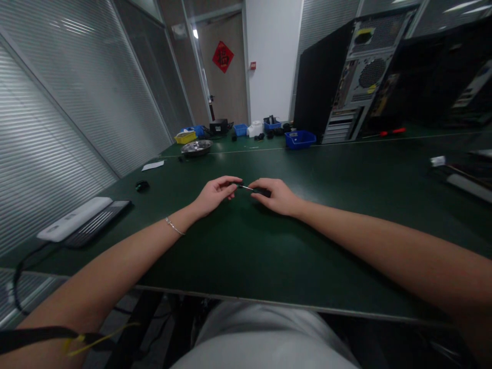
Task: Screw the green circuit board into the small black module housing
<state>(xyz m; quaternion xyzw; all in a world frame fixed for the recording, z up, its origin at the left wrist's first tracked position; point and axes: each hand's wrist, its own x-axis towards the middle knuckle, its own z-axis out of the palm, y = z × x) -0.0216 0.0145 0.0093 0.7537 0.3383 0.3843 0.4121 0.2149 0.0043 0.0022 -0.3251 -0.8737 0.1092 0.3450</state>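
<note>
Over the middle of the green table (215, 246), my left hand (216, 195) pinches a small dark piece (239, 184) between thumb and fingers. Facing it, my right hand (277, 196) is closed around the dark handle of a screwdriver (248, 188). The thin metal shaft points left and its end meets the small dark piece. The piece is too small to identify, and the exact contact is partly hidden by my left fingertips.
At the left lie a keyboard (102, 223) and a black mouse (142, 185). A metal bowl (197, 148), a blue bin (300, 139) and a black computer case (326, 77) stand along the back. Computer parts (469, 179) lie at the right.
</note>
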